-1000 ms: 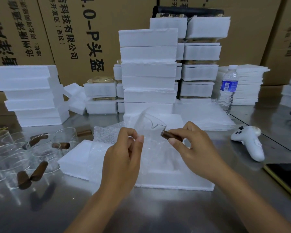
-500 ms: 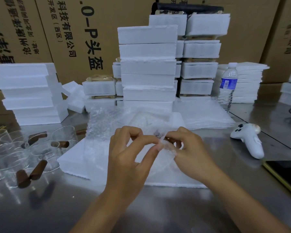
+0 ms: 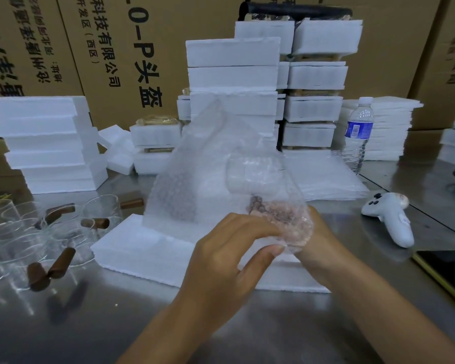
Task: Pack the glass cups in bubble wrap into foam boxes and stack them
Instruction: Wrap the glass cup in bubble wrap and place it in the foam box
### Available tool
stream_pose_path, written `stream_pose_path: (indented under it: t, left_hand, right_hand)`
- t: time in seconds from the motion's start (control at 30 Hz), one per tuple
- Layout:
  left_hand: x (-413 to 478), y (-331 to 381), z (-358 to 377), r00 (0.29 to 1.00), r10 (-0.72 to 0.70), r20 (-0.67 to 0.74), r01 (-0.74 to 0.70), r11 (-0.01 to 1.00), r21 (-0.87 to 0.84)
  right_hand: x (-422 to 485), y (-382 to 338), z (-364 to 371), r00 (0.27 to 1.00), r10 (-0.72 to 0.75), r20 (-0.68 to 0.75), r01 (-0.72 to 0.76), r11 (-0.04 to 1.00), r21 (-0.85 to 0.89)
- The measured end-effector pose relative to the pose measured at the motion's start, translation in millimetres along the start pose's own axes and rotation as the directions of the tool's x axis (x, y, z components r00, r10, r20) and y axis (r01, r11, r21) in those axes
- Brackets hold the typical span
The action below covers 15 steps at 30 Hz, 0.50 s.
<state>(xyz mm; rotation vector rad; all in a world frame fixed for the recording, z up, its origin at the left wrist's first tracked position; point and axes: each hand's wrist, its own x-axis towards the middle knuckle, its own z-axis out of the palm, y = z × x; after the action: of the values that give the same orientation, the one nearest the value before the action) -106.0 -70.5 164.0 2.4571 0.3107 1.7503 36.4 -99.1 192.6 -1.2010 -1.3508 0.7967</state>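
Bubble wrap goes around a glass cup that I hold above the foam box.

My left hand pinches the lower edge of the wrap between thumb and fingers; my right hand grips the wrapped brown handle from behind, and the loose sheet stands up over the box. The box lies on the steel table near its middle. Unwrapped glass cups with brown handles sit at the left edge, stacked foam boxes stand along the far edge, a water bottle and a white controller lie toward the right edge.
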Motion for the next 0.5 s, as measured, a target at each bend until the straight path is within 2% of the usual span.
stream_pose_path:
  t: [0.07, 0.13, 0.2, 0.27, 0.37, 0.43, 0.5]
  left_hand:
    - [2.9, 1.4, -4.4, 0.997, -0.012, -0.074, 0.012, 1.0, 0.001]
    - [8.3, -0.6, -12.9, 0.977, -0.04, -0.207, 0.057, 0.996, 0.073]
    - [14.8, -7.1, -24.3, 0.931, -0.137, -0.338, 0.189, 0.974, 0.125]
    - [19.9, -14.2, -36.3, 0.867, -0.295, -0.402, 0.359, 0.929, 0.091]
    - [23.8, -23.8, -51.4, 0.785, -0.485, -0.386, 0.513, 0.858, -0.034]
    - [25.2, -28.1, -58.4, 0.756, -0.555, -0.347, 0.542, 0.828, -0.144]
    - [26.8, -29.4, -62.1, 0.733, -0.601, -0.319, 0.549, 0.799, -0.246]
  right_hand:
    - [-0.7, -0.8, 0.1, 0.998, -0.066, 0.01, 0.065, 0.997, 0.049]
    - [0.4, 0.6, 0.4, 0.996, -0.091, -0.023, 0.093, 0.989, 0.116]
    - [2.7, 2.6, 0.5, 0.995, -0.07, -0.069, 0.081, 0.983, 0.167]
    - [3.4, 2.2, 2.8, 0.996, -0.055, -0.07, 0.069, 0.975, 0.213]
    - [4.3, 4.1, 0.9, 0.997, -0.072, -0.027, 0.076, 0.966, 0.248]
    - [3.2, 2.3, -0.7, 0.995, -0.103, -0.007, 0.102, 0.981, 0.164]
    - [1.9, 1.7, -3.8, 0.997, -0.072, 0.021, 0.068, 0.988, 0.137]
